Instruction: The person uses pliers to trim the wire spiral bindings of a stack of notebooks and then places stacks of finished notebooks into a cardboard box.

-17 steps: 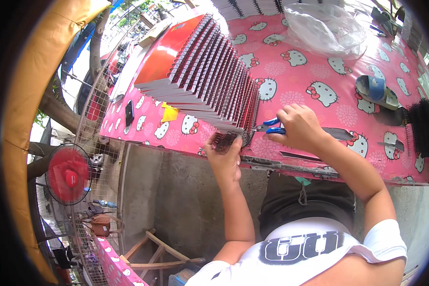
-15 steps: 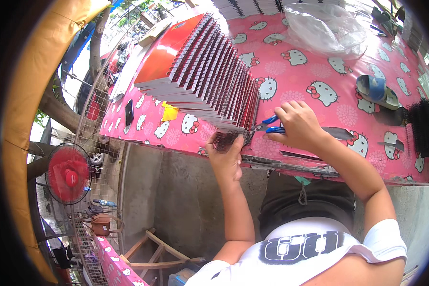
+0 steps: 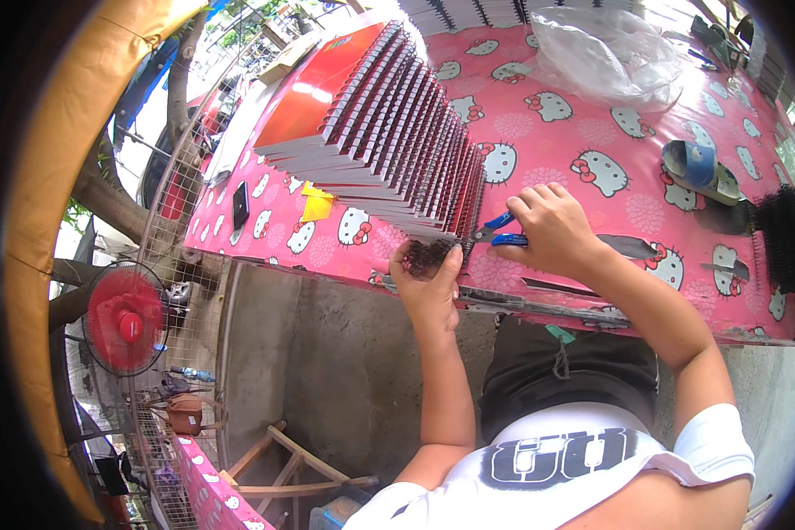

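A tall stack of spiral-bound notebooks [image 3: 389, 146] with red covers stands on the pink table, its dark coils toward the right. My right hand [image 3: 552, 231] is closed around blue-handled pliers [image 3: 510, 239], whose jaws reach the coil ends at the stack's near corner. Beside that corner, my left hand [image 3: 431, 287] is closed on a tangle of dark coil offcuts [image 3: 426, 257]. Its thumb lies close to the plier jaws. What exactly the jaws grip is too small to make out.
The patterned pink table [image 3: 548, 168] carries a clear plastic bag [image 3: 605, 57], a blue tape roll on a dispenser [image 3: 700, 168], black coils [image 3: 782, 237], a flat dark blade [image 3: 627, 247], a yellow paper piece [image 3: 316, 203] and a phone [image 3: 240, 205]. A red fan [image 3: 128, 318] stands left.
My left hand has shifted slightly to the right and up, its thumb closer to the plier jaws. The right hand with the pliers has hardly moved.
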Available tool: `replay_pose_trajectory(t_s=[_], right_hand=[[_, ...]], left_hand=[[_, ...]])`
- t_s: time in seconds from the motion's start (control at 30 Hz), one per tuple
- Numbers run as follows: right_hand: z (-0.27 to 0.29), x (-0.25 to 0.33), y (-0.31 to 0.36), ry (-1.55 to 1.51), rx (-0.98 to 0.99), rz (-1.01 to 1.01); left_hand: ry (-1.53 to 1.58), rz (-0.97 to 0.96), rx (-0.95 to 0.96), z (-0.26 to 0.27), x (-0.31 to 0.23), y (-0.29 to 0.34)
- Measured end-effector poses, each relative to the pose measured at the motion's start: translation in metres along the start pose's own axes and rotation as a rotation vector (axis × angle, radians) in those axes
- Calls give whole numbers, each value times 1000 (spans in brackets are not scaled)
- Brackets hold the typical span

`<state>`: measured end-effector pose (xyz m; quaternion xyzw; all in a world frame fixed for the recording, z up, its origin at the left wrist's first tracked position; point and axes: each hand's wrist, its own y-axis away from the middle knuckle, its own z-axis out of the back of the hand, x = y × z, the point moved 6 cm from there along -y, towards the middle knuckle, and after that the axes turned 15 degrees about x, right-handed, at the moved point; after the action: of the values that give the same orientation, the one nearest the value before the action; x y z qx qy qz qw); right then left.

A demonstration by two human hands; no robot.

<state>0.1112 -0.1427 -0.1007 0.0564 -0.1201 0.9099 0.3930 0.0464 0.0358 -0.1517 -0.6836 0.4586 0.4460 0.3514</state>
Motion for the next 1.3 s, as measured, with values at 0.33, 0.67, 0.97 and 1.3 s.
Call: replay_pose_trajectory(t_s=[0.33,0.67,0.97,1.3], right_hand=[[-13,-2,-5,-120,167,-82],[0,1,1,63,-157,79],[-5,-6,9,9,58,-19],[-19,-1,-5,-146,582,-199]], left_hand=[[-5,-18,8,4,4,-2],[-134,3,29,2,6,1],[-169,77,13,11,2,5],[-291,-19,32,16,10,0]])
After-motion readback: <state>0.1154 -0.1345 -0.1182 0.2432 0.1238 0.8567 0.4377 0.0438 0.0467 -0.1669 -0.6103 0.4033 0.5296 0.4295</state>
